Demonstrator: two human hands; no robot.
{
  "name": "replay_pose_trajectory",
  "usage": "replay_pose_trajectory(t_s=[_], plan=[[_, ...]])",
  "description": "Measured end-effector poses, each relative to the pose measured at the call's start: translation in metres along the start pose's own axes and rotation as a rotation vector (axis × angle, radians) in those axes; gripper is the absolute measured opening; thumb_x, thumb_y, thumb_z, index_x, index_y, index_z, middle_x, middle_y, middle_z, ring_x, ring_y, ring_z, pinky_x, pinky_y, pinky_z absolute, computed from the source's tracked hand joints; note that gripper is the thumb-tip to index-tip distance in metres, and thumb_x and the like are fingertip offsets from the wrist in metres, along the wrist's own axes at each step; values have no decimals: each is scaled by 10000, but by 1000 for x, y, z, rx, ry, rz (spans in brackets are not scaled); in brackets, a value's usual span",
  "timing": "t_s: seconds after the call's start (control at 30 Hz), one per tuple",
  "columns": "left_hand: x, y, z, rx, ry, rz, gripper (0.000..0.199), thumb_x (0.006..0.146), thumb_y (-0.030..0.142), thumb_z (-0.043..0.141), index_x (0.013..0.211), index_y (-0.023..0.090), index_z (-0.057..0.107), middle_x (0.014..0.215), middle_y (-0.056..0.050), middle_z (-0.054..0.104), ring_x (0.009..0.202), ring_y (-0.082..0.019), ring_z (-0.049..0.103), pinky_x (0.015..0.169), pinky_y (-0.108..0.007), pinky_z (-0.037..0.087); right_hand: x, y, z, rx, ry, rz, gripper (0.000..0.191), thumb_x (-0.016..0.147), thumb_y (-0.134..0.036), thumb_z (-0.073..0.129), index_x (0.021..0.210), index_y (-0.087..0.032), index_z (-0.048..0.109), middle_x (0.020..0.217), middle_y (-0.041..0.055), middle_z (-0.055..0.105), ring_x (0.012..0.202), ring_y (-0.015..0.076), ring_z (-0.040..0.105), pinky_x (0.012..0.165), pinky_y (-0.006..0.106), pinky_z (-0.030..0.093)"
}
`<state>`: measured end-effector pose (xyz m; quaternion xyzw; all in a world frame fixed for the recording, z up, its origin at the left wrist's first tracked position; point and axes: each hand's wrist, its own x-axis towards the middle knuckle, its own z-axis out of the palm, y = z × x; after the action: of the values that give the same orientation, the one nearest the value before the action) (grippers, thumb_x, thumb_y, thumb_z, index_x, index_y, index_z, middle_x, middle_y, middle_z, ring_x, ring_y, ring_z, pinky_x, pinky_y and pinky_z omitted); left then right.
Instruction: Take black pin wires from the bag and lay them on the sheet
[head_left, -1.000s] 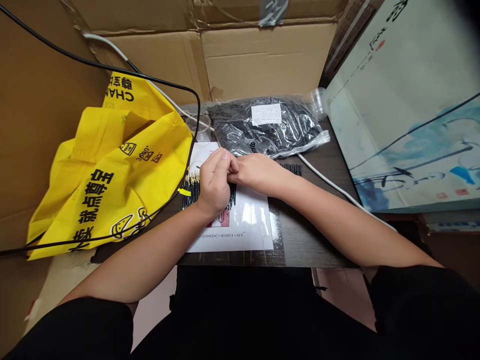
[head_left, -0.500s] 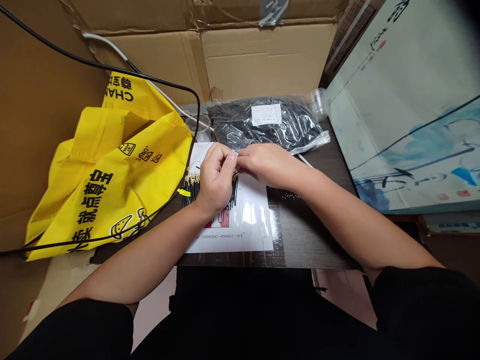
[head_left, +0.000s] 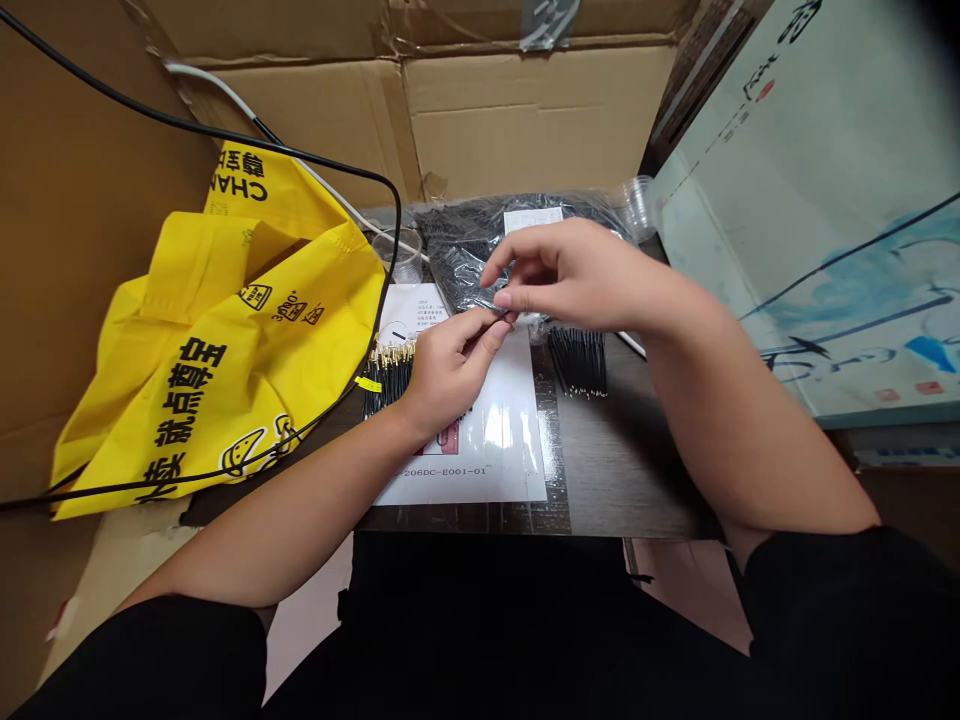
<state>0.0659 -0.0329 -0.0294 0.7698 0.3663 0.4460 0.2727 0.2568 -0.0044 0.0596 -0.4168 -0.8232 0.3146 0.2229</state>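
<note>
My left hand (head_left: 457, 372) is closed in a pinch over the printed sheet (head_left: 510, 450), with a thin dark bit of what looks like a black wire at its fingertips. Just above it, my right hand (head_left: 566, 270) has its thumb and forefinger apart, the other fingers curled, and nothing visible between them. Beside my left wrist lies a bundle of black wires with gold-coloured terminals (head_left: 390, 375). To the right of the sheet, a row of black wires with bare tips (head_left: 579, 362) rests on the dark table (head_left: 630, 450).
Behind my hands lies a clear plastic bag of black wires (head_left: 465, 245). Plastic cups (head_left: 397, 255) stand at the back. A yellow bag (head_left: 262, 350) covers the left, crossed by a black cable (head_left: 330, 160). A pale box (head_left: 825, 250) bounds the right, cardboard (head_left: 525, 120) the back.
My right hand has lifted away from the left hand, its fingers parting. My left hand has shifted slightly right, still pinched. The black wires on the right are now uncovered.
</note>
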Motion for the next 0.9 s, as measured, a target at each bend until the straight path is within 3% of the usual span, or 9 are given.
replay_pose_trajectory(t_s=[0.1, 0.2, 0.43, 0.57, 0.77, 0.9], plan=[[-1, 5, -2, 14, -33, 25, 296, 995, 345, 484, 943, 170, 717, 826, -26, 703, 750, -102, 615, 728, -239, 463, 8, 7, -2, 75, 123, 54, 214, 921, -390, 601, 1030, -221, 674, 811, 19, 713, 720, 140, 608, 674, 272, 461], [-2, 7, -2, 39, -69, 57, 324, 1003, 326, 456, 921, 164, 726, 775, -25, 689, 727, -103, 615, 727, -238, 472, 20, 19, 4, -6, 252, 81, 152, 938, -268, 553, 1016, -229, 676, 832, 26, 717, 717, 148, 608, 684, 284, 464], [-2, 6, -2, -6, -90, 95, 308, 1002, 298, 441, 1002, 153, 713, 869, -43, 728, 765, -106, 653, 736, -238, 493, 50, 38, 40, -406, 173, 35, 354, 817, -14, 488, 1047, -174, 704, 871, 42, 714, 779, 155, 597, 706, 283, 389], [-2, 6, -2, -21, -81, 96, 279, 994, 284, 455, 1039, 148, 695, 869, -44, 728, 727, -98, 645, 696, -230, 493, 58, 43, 54, -594, 83, 27, 307, 761, -64, 563, 1019, -139, 711, 893, 87, 715, 752, 160, 559, 667, 295, 345], [-2, 6, -2, 7, -79, 90, 269, 991, 278, 460, 1011, 158, 700, 845, -35, 726, 714, -98, 639, 707, -237, 492, 54, 41, 57, -697, 152, 147, 328, 797, -37, 500, 1012, -146, 723, 867, 111, 698, 736, 194, 604, 622, 303, 348], [-2, 6, -2, 7, -71, 91, 269, 988, 269, 461, 1013, 156, 704, 869, -37, 733, 720, -95, 641, 717, -236, 492, 53, 37, 57, -750, 91, 185, 262, 831, -85, 513, 957, -119, 740, 894, 147, 701, 757, 223, 630, 620, 309, 393]])
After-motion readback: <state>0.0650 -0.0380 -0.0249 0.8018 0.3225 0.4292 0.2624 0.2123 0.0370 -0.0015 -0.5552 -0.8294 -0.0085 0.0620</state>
